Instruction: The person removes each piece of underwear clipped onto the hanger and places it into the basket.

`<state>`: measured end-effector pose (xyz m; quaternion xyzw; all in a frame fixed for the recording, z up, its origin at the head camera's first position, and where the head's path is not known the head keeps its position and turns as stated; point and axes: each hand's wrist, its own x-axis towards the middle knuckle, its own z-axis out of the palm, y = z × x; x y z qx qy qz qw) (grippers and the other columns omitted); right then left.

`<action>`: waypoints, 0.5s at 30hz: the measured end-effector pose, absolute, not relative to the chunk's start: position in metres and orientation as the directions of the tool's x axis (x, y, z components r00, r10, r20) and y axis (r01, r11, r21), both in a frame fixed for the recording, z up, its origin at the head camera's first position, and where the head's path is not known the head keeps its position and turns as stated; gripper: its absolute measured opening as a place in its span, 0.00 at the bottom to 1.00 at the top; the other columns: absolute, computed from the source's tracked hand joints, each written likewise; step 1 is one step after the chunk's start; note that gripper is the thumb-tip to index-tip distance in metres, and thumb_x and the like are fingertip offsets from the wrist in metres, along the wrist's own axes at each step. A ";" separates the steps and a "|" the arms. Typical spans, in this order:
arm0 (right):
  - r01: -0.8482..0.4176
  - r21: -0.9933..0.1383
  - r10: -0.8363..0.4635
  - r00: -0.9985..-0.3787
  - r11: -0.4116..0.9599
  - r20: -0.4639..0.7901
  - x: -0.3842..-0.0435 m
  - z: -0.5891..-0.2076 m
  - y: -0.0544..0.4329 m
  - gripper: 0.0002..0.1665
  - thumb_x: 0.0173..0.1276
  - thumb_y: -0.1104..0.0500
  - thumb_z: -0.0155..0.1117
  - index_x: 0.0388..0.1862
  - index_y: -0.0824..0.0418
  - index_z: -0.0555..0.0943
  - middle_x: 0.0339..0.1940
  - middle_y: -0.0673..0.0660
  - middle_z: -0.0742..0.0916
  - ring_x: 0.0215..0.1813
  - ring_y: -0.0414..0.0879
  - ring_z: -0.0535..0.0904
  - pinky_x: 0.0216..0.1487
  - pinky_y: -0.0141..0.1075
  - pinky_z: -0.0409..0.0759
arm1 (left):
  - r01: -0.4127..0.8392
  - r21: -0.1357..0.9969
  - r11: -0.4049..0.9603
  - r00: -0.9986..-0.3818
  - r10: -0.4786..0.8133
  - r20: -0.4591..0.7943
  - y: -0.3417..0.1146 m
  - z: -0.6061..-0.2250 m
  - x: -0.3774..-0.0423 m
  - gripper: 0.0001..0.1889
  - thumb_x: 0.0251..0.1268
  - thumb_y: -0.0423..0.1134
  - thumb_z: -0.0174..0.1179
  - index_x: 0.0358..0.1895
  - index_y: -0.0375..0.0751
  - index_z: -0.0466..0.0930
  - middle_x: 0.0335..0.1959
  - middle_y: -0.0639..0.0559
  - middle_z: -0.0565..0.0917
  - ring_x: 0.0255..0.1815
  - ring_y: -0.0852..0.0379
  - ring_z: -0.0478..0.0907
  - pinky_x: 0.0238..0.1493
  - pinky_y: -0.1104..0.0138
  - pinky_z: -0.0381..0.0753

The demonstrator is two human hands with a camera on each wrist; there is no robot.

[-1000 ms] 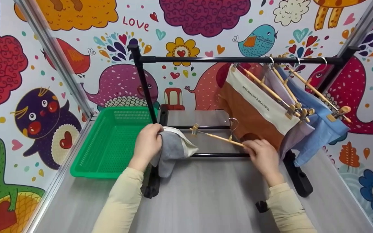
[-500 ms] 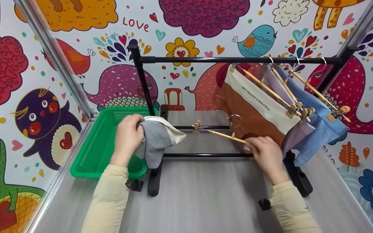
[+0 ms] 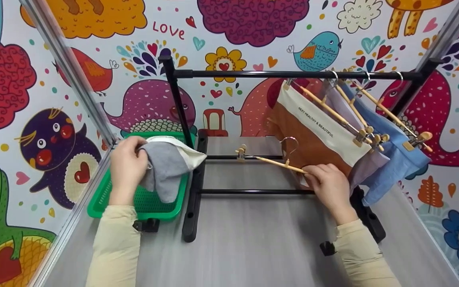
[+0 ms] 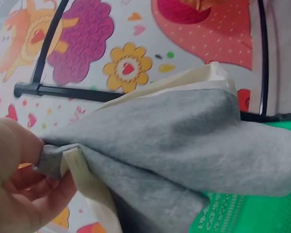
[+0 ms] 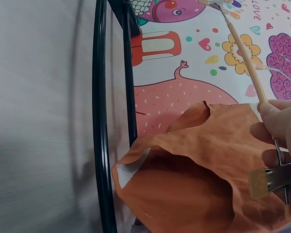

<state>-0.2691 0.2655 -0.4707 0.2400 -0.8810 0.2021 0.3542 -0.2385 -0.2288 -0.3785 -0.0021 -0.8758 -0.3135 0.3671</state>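
My left hand (image 3: pixel 128 167) pinches a grey pair of shorts (image 3: pixel 165 163) with a cream waistband by one end, over the green basket. In the left wrist view the grey cloth (image 4: pixel 160 131) droops from thumb and fingers, folded on itself. My right hand (image 3: pixel 329 189) grips one end of a wooden clip hanger (image 3: pixel 277 163) that stretches left between the rack's sides, its metal hook upward. At its far end sits a clip (image 3: pixel 242 153); another clip (image 5: pixel 274 179) shows beside the right fingers in the right wrist view. No cloth hangs from this hanger.
A black rack (image 3: pixel 253 74) carries brown-and-white shorts (image 3: pixel 313 127), a mauve garment (image 3: pixel 369 171) and blue shorts (image 3: pixel 397 147) on hangers at its right. A green mesh basket (image 3: pixel 177 213) stands left of it. Two low bars (image 3: pixel 253 191) cross between the rack's feet.
My left hand has carried the grey shorts leftward from the rack's left post to over the green basket. My right hand and its hanger have shifted only slightly.
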 end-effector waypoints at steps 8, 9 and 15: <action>-0.572 -0.173 -0.289 -0.624 0.802 0.726 -0.270 -0.466 0.266 0.10 0.59 0.64 0.75 0.40 0.55 0.89 0.32 0.51 0.88 0.32 0.50 0.78 0.32 0.43 0.74 | 0.170 0.575 0.800 -0.728 -0.291 0.621 -0.257 -0.379 -0.233 0.08 0.57 0.23 0.54 0.36 0.30 0.83 0.34 0.35 0.82 0.37 0.37 0.77 0.42 0.46 0.71; -0.572 -0.172 -0.290 -0.625 0.802 0.725 -0.270 -0.466 0.266 0.10 0.59 0.64 0.75 0.40 0.55 0.89 0.32 0.50 0.88 0.32 0.50 0.78 0.31 0.43 0.74 | 0.162 0.581 0.798 -0.729 -0.300 0.615 -0.260 -0.380 -0.233 0.08 0.57 0.23 0.54 0.37 0.30 0.83 0.34 0.34 0.82 0.38 0.36 0.77 0.42 0.46 0.72; -0.575 -0.169 -0.290 -0.618 0.800 0.731 -0.271 -0.466 0.266 0.10 0.59 0.64 0.75 0.39 0.55 0.89 0.31 0.50 0.88 0.31 0.50 0.77 0.31 0.43 0.74 | 0.090 0.621 0.779 -0.770 -0.341 0.540 -0.274 -0.389 -0.232 0.09 0.59 0.24 0.54 0.39 0.28 0.82 0.38 0.31 0.82 0.41 0.34 0.77 0.45 0.44 0.72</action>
